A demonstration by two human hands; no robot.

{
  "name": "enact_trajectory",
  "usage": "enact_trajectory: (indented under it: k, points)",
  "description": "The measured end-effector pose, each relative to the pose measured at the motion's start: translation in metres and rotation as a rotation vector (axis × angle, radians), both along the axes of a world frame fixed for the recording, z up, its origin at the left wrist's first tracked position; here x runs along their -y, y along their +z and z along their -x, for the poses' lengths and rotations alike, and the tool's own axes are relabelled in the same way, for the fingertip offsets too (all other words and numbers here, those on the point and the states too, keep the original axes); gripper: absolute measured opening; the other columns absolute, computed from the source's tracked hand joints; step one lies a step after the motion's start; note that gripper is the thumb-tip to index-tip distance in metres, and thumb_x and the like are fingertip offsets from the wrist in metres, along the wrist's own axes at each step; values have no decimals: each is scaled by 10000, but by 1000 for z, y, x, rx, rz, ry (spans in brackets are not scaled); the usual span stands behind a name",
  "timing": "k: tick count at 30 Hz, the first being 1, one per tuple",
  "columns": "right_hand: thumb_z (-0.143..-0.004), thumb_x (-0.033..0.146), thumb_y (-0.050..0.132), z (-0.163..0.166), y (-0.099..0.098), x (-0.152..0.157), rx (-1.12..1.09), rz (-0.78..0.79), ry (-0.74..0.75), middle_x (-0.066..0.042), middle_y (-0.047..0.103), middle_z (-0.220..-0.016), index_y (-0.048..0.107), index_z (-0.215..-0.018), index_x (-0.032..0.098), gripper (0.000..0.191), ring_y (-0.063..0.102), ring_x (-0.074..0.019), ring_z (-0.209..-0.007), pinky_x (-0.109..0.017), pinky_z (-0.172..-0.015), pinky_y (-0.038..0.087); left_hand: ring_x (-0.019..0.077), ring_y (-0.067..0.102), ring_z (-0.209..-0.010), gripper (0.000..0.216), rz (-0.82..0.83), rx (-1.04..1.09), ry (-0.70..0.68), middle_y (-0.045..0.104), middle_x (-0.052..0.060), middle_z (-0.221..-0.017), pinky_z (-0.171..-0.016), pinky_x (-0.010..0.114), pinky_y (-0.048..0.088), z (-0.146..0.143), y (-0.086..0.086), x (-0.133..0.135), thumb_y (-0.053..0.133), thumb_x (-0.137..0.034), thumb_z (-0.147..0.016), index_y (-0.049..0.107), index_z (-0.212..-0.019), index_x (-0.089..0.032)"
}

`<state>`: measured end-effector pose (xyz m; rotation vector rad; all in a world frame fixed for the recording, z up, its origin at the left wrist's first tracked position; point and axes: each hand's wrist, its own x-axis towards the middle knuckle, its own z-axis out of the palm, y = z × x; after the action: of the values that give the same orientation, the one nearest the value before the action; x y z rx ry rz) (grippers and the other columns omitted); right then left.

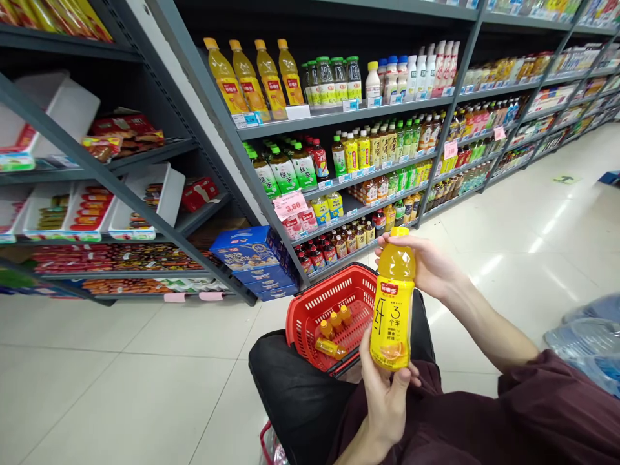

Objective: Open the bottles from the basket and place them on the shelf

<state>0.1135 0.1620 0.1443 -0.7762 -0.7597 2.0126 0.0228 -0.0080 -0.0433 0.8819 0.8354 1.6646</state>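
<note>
Shelves (329,118) of drinks stand along a shiny pale floor (145,387) in this shop. From where I stand, I can see one person's two hands. Fingers and thumb of the left hand (386,403) curl close around the bottom of one yellow bottle (391,323). The right hand (426,255) is bent around the back of its neck, with fingertips peeking out past it. Both hands have hold of it, nearly upright, over the lap. Its label says "纤" in big writing, then "3个半". Its red patch says "鲜橙多".

By the knees, a red basket (356,328) holds four orange bottles (330,349): three stand, one lies down. On the shelves, three big green-capped bottles (283,173) say "绿茶". Near them, one pink card (293,205) seems to read 3.60. Higher up, four tall orange-capped bottles (268,81) stand in front. Two pink slips (210,296) hang low on the snack rack (145,237).
</note>
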Motion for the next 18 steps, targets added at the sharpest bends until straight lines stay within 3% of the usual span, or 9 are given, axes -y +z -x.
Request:
enact_trajectory:
  k: [2, 5, 7, 9, 12, 18]
  points:
    - [-667, 202, 865, 1, 0, 0, -6, 2, -3, 15, 750, -898, 709, -939, 175, 315, 697, -116, -804, -264, -774, 557, 137, 634, -546, 874, -64, 42, -32, 688, 10, -757, -514, 208, 542, -1, -1, 0, 654, -571, -967, 122, -1596, -278]
    - [-655, 161, 862, 1, 1, -1, -20, -11, -8, 22, 748, -894, 691, -961, 181, 351, 690, -111, -778, -262, -755, 558, 111, 623, -504, 706, -106, 62, -76, 737, 113, -1019, -452, 193, 496, 0, 0, 2, 569, -690, -957, 350, -1497, -291]
    - [-654, 154, 865, 1, 1, -1, -25, -23, 1, 25, 745, -888, 685, -990, 184, 382, 689, -107, -770, -258, -745, 558, 107, 623, -497, 673, -105, 66, -144, 726, 151, -1089, -444, 205, 495, 1, 2, 2, 480, -775, -944, 554, -1321, -222]
    - [-660, 163, 869, 0, 0, -2, -29, -33, 12, 29, 742, -892, 677, -1008, 187, 398, 693, -108, -772, -259, -738, 558, 102, 601, -469, 778, -99, 98, -231, 727, 144, -956, -443, 203, 485, 2, 5, 1, 386, -836, -929, 681, -1104, -137]
    - [-684, 202, 866, -1, 0, -3, -38, -51, 12, 44, 720, -837, 662, -1000, 198, 376, 698, -118, -764, -277, -736, 560, 95, 602, -456, 907, -92, 232, -363, 720, 134, -843, -445, 173, 459, 3, 9, -1, 304, -874, -914, 752, -986, -89]
    - [-683, 258, 873, -3, 0, -3, -21, -76, -13, 58, 657, -726, 634, -944, 194, 360, 674, -111, -695, -290, -710, 549, 148, 664, -458, 923, -96, 517, -548, 756, 157, -836, -396, 164, 447, 2, 9, -6, 296, -865, -919, 765, -1039, -78]
